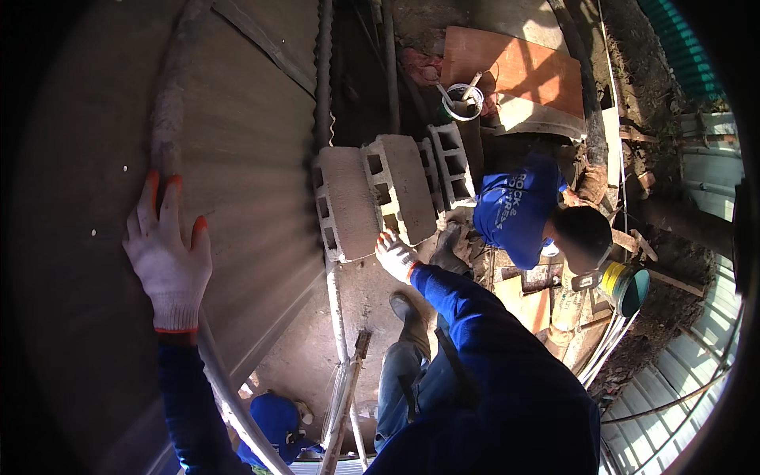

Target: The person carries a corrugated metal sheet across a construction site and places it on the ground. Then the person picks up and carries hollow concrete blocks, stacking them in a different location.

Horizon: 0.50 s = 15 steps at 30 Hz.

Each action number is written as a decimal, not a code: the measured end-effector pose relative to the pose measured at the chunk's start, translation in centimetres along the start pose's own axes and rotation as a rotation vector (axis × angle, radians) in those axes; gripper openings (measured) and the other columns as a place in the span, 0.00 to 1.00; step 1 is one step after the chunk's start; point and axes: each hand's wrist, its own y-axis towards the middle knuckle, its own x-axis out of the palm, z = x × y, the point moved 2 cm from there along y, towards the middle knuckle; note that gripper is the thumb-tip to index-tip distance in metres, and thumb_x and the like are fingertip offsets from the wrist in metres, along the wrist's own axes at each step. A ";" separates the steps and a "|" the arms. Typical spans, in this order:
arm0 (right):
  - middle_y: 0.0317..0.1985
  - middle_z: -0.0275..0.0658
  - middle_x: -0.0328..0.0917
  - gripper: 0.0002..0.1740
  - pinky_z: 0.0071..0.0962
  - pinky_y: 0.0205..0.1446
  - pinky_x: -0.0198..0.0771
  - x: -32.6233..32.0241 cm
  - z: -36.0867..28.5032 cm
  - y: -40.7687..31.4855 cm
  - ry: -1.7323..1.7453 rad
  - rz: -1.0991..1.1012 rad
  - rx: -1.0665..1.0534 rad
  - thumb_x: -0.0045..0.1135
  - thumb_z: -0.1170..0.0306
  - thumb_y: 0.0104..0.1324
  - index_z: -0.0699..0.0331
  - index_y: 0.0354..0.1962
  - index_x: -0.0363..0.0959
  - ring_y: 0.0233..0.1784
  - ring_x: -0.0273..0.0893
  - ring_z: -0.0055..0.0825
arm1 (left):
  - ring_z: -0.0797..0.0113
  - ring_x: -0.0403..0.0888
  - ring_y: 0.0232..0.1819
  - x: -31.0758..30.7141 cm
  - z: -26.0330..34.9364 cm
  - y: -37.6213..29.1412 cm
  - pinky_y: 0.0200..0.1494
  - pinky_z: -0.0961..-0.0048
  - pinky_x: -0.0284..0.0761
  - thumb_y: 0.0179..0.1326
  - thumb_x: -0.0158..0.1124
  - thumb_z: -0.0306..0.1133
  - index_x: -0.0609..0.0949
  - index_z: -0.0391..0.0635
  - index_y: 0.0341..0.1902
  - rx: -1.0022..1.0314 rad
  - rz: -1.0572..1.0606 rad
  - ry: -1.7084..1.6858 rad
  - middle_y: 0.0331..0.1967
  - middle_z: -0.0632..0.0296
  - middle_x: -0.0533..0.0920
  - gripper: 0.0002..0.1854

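My left hand (169, 255), in a white knit glove with orange fingertips, reaches up with its fingers apart. It lies over a long round pole (168, 127) that runs along corrugated sheeting (255, 178); the hand hides part of the pole. My right hand (396, 256), gloved alike, is at the near edge of the concrete hollow blocks. Its fingertips meet the lower end of the middle block (409, 184) in the view; whether they grip it is unclear. Left of that block lies another hollow block (350, 205), and a third (452, 163) stands to the right.
A person in a blue shirt (516, 208) bends close on my right, beside a tilted bucket (629, 290). Another person in blue (276, 424) is low at the bottom left. A wooden stick (347, 398) leans near my legs. Beyond the blocks are a white-rimmed bucket (463, 102) and plywood (510, 68).
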 end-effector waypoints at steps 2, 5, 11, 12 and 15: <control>0.76 0.58 0.68 0.30 0.63 0.87 0.42 1.9 1.6 2.6 -0.201 -0.146 -0.093 0.41 0.67 0.78 0.76 0.72 0.65 0.83 0.60 0.56 | 0.47 0.75 0.69 -0.5 0.2 0.2 0.68 0.48 0.71 0.54 0.74 0.32 0.78 0.52 0.73 0.040 -0.030 -0.100 0.76 0.56 0.73 0.38; 0.75 0.60 0.69 0.32 0.67 0.87 0.39 5.7 4.2 4.2 -0.274 -0.584 -0.124 0.45 0.69 0.76 0.82 0.71 0.64 0.82 0.61 0.58 | 0.47 0.75 0.69 0.0 0.9 1.8 0.69 0.49 0.70 0.55 0.72 0.36 0.79 0.50 0.71 0.114 -0.016 -0.129 0.75 0.53 0.75 0.36; 0.78 0.54 0.65 0.29 0.84 0.80 0.38 7.6 2.6 5.7 -0.308 -0.610 -0.192 0.49 0.69 0.76 0.63 0.72 0.72 0.77 0.66 0.64 | 0.46 0.76 0.69 0.1 -0.4 0.8 0.70 0.51 0.68 0.53 0.68 0.34 0.81 0.42 0.68 0.081 -0.085 -0.116 0.73 0.49 0.77 0.34; 0.77 0.55 0.66 0.28 0.84 0.80 0.37 8.1 2.8 6.0 -0.295 -0.554 -0.140 0.49 0.70 0.76 0.64 0.71 0.73 0.74 0.69 0.64 | 0.46 0.76 0.69 -0.1 -0.2 1.0 0.70 0.50 0.68 0.53 0.68 0.34 0.81 0.41 0.68 0.075 -0.088 -0.115 0.72 0.48 0.78 0.34; 0.71 0.53 0.75 0.28 0.84 0.79 0.41 8.5 2.0 7.3 -0.278 -0.565 -0.083 0.63 0.73 0.69 0.63 0.67 0.78 0.74 0.71 0.58 | 0.45 0.77 0.69 0.0 -0.5 1.1 0.71 0.50 0.67 0.52 0.66 0.32 0.81 0.39 0.67 0.058 -0.094 -0.132 0.71 0.47 0.78 0.34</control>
